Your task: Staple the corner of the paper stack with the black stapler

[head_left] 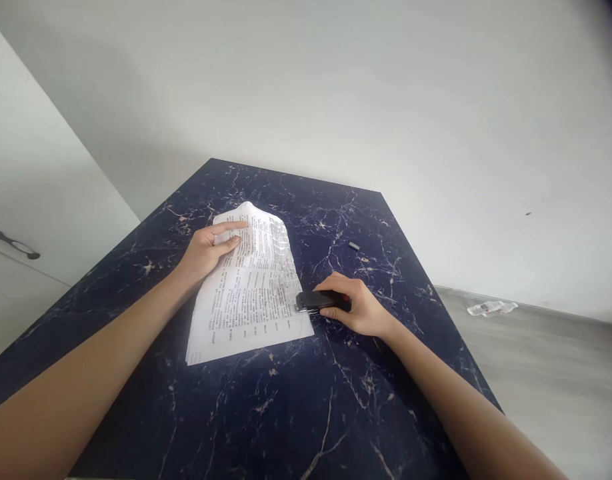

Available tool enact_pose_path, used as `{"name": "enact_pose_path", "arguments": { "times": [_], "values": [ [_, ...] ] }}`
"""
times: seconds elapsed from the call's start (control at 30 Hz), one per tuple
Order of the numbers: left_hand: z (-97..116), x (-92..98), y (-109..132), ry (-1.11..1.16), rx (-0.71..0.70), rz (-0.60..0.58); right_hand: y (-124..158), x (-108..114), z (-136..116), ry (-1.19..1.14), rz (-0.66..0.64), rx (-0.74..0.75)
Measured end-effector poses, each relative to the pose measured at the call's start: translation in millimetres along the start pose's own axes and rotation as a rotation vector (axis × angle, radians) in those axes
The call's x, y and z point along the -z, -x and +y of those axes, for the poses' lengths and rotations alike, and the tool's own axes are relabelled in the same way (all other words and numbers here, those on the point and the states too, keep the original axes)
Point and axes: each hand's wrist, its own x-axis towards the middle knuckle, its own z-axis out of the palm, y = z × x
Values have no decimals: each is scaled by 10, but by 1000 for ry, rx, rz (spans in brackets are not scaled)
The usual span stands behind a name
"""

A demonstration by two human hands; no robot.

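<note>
Printed paper sheets [246, 293] lie on a dark blue marble-patterned table [286, 413], their far end curled upward. My left hand [209, 248] rests on the sheets' upper left part, fingers stretched out flat. My right hand [353, 305] is closed round a black stapler [316, 301], whose metal nose sits at the right edge of the sheets.
A small dark object [354, 246] lies on the table beyond the stapler. A white wall stands behind the table. At the left is a white cabinet with a dark handle [13, 244]. A clear plastic item [491, 308] lies on the grey floor at the right.
</note>
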Motion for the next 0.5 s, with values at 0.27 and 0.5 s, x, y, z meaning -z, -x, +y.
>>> {"name": "enact_pose_path", "arguments": {
  "times": [0.27,0.5],
  "values": [
    [30,-48,24,0,3,-6,-42,-162,-255,99,354,-105],
    [65,-116,42,-37,-40,-22,-109,-350,-332,207,347,-115]
  ]
}}
